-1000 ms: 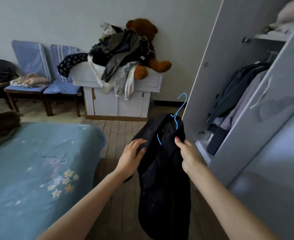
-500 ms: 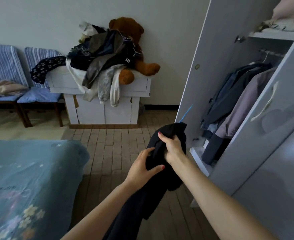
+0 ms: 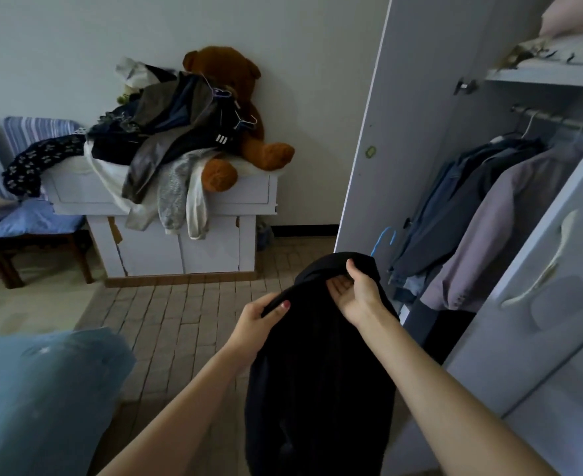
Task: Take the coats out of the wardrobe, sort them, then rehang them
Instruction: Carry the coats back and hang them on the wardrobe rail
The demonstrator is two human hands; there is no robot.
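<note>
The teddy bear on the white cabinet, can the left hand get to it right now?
Probably not. The left hand grips the black coat, so it isn't free, and the teddy bear sits across the room on the white cabinet, half buried under a clothes pile.

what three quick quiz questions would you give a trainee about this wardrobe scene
1. True or false: both hands grip the black coat.
2. Which colour is the hanger hook poking up behind the coat: A red, B blue, C white?
3. What toy sits on the white cabinet beside the clothes pile?

Key:
1. True: the left hand pinches its edge and the right hand holds its top.
2. B.
3. A brown teddy bear.
</note>
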